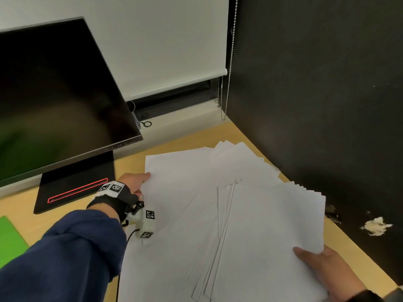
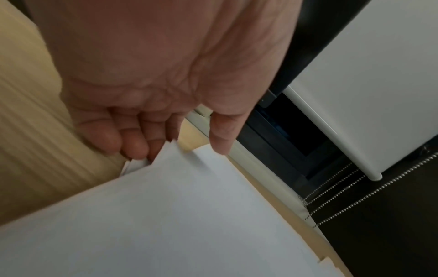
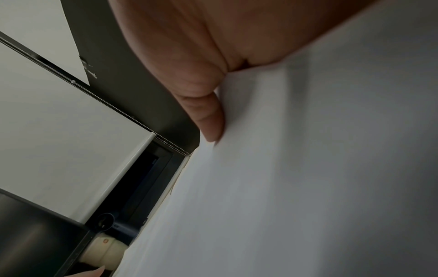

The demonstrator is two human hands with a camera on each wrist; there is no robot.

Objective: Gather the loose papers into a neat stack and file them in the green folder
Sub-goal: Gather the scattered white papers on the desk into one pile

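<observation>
Several white papers lie fanned out and overlapping on the wooden desk. My left hand pinches the far left corner of the top sheets. In the left wrist view its thumb lies over the papers and its fingers curl under the corner. My right hand grips the near right edge of the fan, its thumb on top of the papers and its fingers hidden beneath. A corner of the green folder lies flat at the far left.
A dark monitor on a black base stands at the back left. A dark partition bounds the desk on the right. A roller blind with a bead chain hangs behind the desk.
</observation>
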